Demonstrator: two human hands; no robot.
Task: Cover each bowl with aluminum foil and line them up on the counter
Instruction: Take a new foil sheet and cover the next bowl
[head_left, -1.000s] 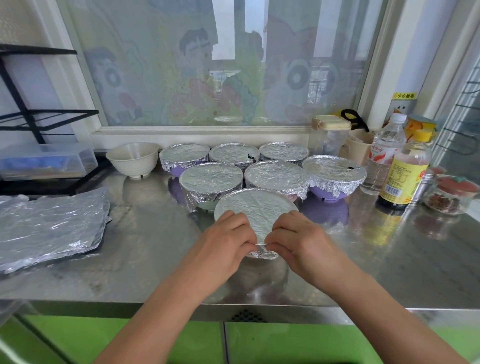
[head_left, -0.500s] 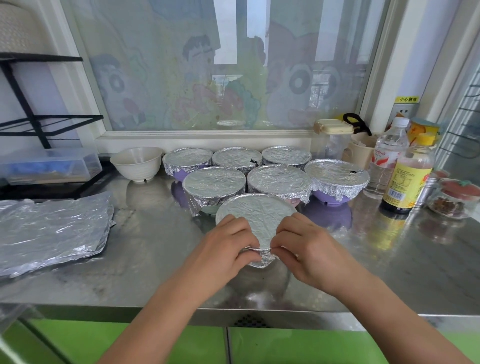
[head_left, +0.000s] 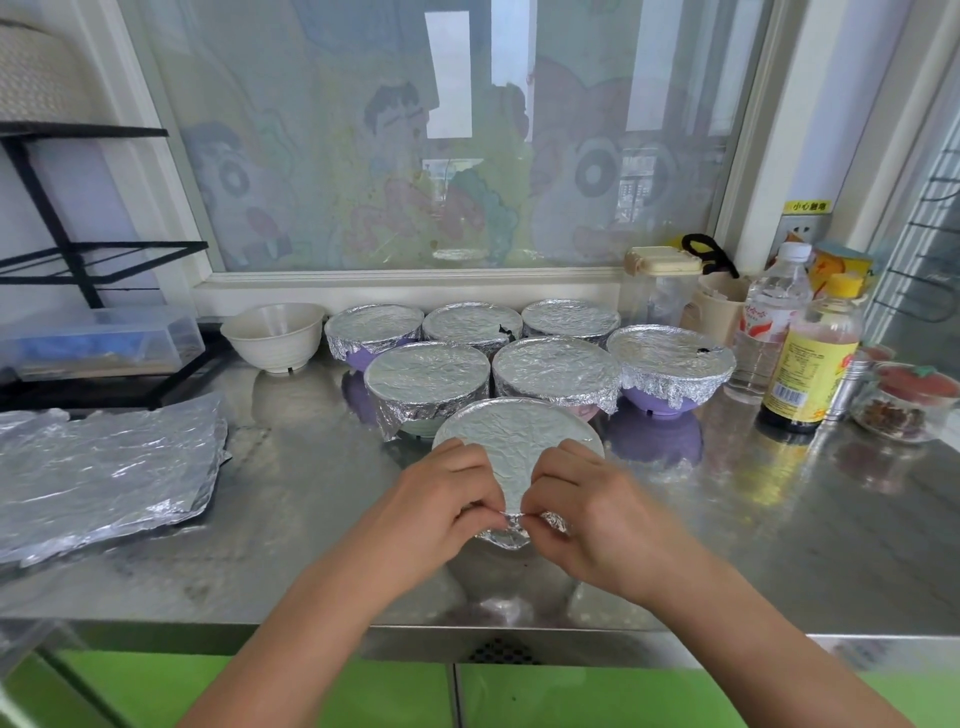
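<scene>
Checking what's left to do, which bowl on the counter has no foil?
The white bowl at the back row's left end; it alone sits open, all the rest are covered.

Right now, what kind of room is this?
Most likely a kitchen: a steel counter, foil-covered bowls lined up by the window, and a sauce bottle beside a water bottle.

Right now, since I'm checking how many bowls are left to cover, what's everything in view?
covered bowls: six, silver foil, two rows at back.
front bowl: one, silver foil, under both hands.
uncovered bowl: one, white, left of back row.
foil sheets: stack, silver, left on counter.
bottles: two, clear and yellow-labelled, right.
clear box: one, transparent, far left.
jar: one, red lid, far right.
left hand, right hand: both pinch foil at front bowl's near rim.
</scene>
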